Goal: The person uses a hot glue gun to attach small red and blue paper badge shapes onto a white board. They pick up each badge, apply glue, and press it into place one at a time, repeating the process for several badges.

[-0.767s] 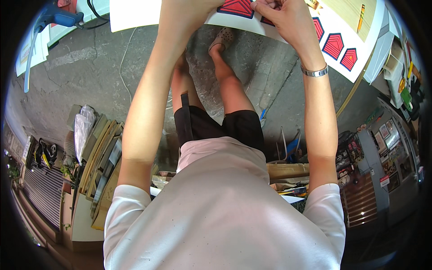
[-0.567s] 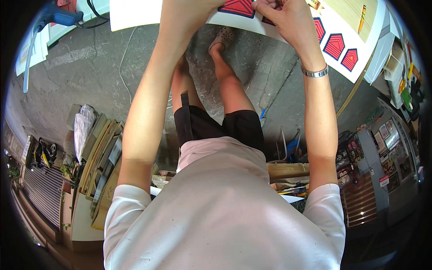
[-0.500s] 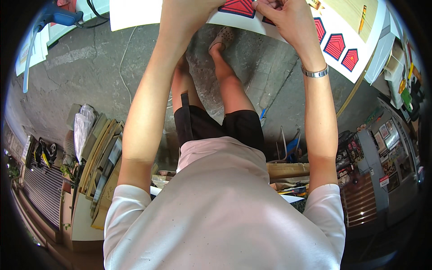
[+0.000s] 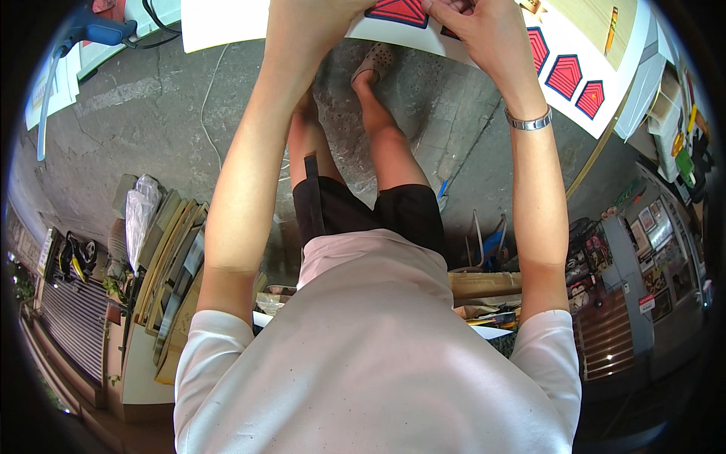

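showing on a white sheet (image 4: 227,26) between the left hand (image 4: 321,11) and the right hand (image 4: 484,26), a red striped shape (image 4: 398,10) edged in dark blue is cut off at the top. the right hand is pinched together by its corner, but i cannot tell whether either hand grips anything. three similar shapes (image 4: 564,76) run down to the right, the right hand partly covers another dark-edged piece (image 4: 449,33), and a blue tool (image 4: 94,30) is at far left.

Sheet (image 4: 227,24): white. Wide patch (image 4: 398,10) near sheet's near edge: red, striped, dark-blue border, partly out of view. Covered patch (image 4: 449,34), same edge, only a sliver showing. Toward sheet's right end: tall patch (image 4: 538,50), middle patch (image 4: 564,76), small patch (image 4: 591,99), yellow-marked.
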### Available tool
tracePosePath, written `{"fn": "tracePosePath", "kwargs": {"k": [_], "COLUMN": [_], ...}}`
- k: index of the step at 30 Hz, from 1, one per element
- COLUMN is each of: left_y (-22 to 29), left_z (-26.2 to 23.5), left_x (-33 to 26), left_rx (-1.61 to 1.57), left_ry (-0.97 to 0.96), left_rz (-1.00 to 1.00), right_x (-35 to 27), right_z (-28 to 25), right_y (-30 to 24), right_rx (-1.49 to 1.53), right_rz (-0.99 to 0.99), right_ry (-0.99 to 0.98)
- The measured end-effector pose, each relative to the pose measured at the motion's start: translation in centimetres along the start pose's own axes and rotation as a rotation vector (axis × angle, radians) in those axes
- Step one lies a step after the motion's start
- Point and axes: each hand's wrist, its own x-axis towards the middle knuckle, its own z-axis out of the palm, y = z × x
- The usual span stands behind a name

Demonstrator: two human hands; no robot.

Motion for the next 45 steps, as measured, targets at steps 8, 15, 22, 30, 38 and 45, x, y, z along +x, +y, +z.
{"fn": "tracePosePath", "kwargs": {"k": [8,15,22,30,38,45], "left_y": [0.4,0.4,0.5,-0.8,-3.8,-4.7], "left_z": [0.0,-0.1,-0.1,-1.1,-1.3,-0.2], "left_x": [-0.3,-0.1,-0.3,-2.3,-3.6,-3.2], "left_rx": [0.0,0.001,0.002,0.501,0.856,0.926], "left_ry": [0.013,-0.001,0.021,0.075,-0.291,-0.005], "left_rz": [0.016,-0.008,0.049,0.629,0.708,0.907], "right_x": [-0.2,-0.3,-0.3,-0.5,-0.5,-5.4], "right_z": [0.1,0.1,0.4,0.5,0.6,5.1], "right_y": [-0.1,0.1,0.2,0.2,0.0,1.4], "right_rx": [-0.011,-0.053,-0.06,-0.062,-0.038,-0.307], "right_rz": [-0.025,-0.043,-0.115,-0.119,-0.136,-0.396], "right_ry": [0.016,0.028,0.069,0.091,0.121,0.418]}}
